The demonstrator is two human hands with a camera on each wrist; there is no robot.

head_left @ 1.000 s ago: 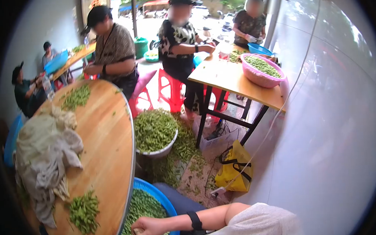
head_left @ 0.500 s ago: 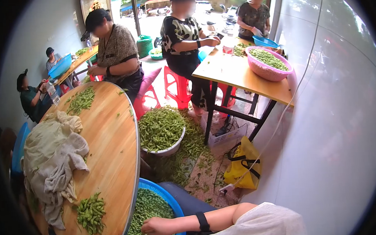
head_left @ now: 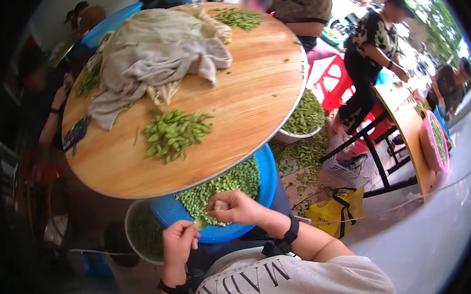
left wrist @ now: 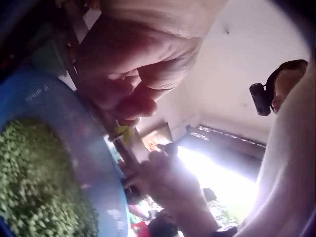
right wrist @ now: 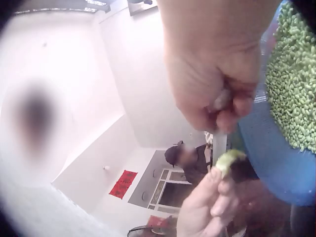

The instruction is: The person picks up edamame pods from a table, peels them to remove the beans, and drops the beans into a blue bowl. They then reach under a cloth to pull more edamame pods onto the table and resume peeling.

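Observation:
In the head view my left hand (head_left: 177, 243) pinches a green bean pod (right wrist: 228, 161) between thumb and fingertips. My right hand (head_left: 239, 208) is curled round a small pale object (right wrist: 221, 100), mostly hidden in the fingers; I cannot tell its kind. A narrow pale strip (right wrist: 219, 144) shows below those fingers, close to the pod. Both hands are close together above the near part of a blue basin (head_left: 271, 173) holding many shelled green beans (head_left: 232, 184). On the round table (head_left: 245, 120) beyond it lies a pile of pods (head_left: 176, 133).
The table's edge overhangs the basin. A crumpled cloth (head_left: 158, 61) covers much of the tabletop. A white tub of pods (head_left: 303, 115), a yellow bag (head_left: 337, 212) and a rectangular table (head_left: 402, 116) are on the right. Other people sit or stand around.
The head view has swung left and down, bringing my left hand and its pod into sight. My right hand, earlier low over the beans, is now beside the left.

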